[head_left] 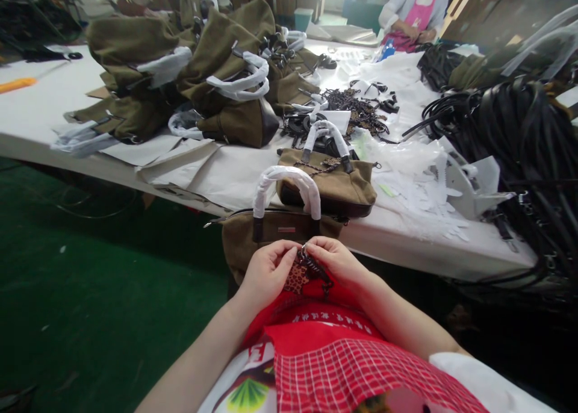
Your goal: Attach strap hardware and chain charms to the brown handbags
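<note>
Pinching charm (297,279) at ring (304,247) with left grip (271,268) and right grip (336,260), below mid-frame; probably light, floppy; take by ring.

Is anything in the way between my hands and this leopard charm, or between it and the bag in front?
Nothing visible. Your left hand and right hand pinch the ring above the charm, and no other object shows between it and the bag.

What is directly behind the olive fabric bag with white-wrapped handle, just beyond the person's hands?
Behind this bag, a second olive fabric bag with white-wrapped handles sits on the white table. The nearer bag covers part of its lower left side, which cannot be seen.
</note>
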### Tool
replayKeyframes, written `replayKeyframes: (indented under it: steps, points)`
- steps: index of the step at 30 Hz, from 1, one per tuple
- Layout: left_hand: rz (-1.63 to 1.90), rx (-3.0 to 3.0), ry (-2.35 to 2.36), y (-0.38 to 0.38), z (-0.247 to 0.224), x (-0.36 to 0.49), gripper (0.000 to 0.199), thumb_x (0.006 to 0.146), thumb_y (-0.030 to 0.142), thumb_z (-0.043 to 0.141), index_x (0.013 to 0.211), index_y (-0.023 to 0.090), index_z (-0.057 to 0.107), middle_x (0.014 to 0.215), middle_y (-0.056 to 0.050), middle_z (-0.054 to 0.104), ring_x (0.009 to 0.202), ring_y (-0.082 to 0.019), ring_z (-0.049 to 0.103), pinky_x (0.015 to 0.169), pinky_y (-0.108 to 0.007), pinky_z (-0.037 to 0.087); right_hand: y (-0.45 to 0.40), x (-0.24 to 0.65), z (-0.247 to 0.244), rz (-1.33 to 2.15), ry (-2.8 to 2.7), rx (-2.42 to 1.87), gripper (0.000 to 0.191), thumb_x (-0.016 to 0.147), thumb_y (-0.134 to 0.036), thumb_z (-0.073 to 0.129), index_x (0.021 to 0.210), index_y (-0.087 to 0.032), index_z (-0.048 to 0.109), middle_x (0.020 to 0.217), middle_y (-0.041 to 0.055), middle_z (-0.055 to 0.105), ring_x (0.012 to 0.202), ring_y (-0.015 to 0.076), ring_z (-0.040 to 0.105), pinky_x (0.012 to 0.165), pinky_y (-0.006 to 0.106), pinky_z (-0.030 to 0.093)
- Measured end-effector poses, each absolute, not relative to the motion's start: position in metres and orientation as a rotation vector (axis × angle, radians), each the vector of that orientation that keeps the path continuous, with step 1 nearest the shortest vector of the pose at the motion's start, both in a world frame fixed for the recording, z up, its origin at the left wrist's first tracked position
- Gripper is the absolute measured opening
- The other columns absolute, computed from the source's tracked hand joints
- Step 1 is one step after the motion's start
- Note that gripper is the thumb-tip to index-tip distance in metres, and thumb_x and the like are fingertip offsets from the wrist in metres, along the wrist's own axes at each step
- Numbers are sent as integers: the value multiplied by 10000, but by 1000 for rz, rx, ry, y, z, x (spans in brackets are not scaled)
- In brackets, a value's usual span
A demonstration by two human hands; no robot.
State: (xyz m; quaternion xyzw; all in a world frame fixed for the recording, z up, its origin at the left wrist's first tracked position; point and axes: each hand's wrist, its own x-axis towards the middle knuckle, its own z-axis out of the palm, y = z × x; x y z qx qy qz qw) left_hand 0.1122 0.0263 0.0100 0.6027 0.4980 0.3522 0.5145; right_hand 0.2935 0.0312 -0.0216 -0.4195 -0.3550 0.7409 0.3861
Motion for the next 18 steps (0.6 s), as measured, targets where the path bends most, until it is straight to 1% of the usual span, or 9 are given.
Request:
replayKeyframes:
  steps: [2,4,5,6,10,12,14,16,18]
  points:
    - [890,1584,1250,26,11,112,226,917,305,556,1024,168,701,999,-79,728,906,-208,686,799,-309,557,30,294,-18,1887,-873,-1072,391,717,-515,799,737,-159,636,633,-33,599,531,77,471,530,214,365]
    - [964,1762,1272,25,14,112,214,899,247,571,1061,175,691,1133,-102,679,1057,-226,638,927,-354,519,30,295,-14,1876,-867,-1076,400,708,-515,804,717,-158,626,608,-39,579,514,71,447,514,210,347]
    - [985,1837,1259,25,15,113,206,893,224,575,1058,180,691,1165,-106,658,1108,-229,609,978,-369,490,30,295,-13,1872,-876,-1077,401,707,-514,805,709,-157,622,597,-42,567,508,69,434,508,209,338]
    - [988,1882,1239,25,16,114,187,891,213,578,1035,183,693,1156,-103,652,1119,-226,597,997,-373,474,30,296,-12,1869,-891,-1079,401,710,-514,803,706,-156,621,590,-44,557,507,68,426,506,209,331]
    - [970,1855,1222,26,17,117,75,866,221,625,844,181,685,958,-69,657,961,-197,621,876,-324,500,30,298,-14,1860,-959,-1103,391,729,-516,786,717,-156,634,604,-35,556,524,77,425,521,220,337]
    - [966,1773,1233,28,15,117,82,849,226,637,803,179,687,918,-61,643,892,-187,621,801,-302,502,30,301,-16,1857,-992,-1092,368,762,-516,760,746,-165,651,609,-33,552,528,83,418,525,227,333]
    - [951,1670,1221,31,12,117,113,842,242,636,771,179,697,906,-59,633,859,-183,617,755,-290,493,31,303,-16,1832,-1061,-1061,334,817,-505,714,777,-175,676,646,-20,565,572,99,448,559,239,356]
    - [939,1575,1192,33,10,116,152,838,263,636,730,179,702,894,-57,625,856,-184,613,750,-287,482,32,305,-16,1754,-1170,-1021,309,853,-478,684,775,-179,701,753,13,599,702,128,521,674,260,411]
    - [933,1499,1160,34,9,115,172,834,279,642,713,179,713,897,-57,615,873,-187,606,770,-289,471,32,306,-14,1697,-1228,-961,295,863,-450,682,750,-178,706,942,48,624,893,163,558,833,284,420]
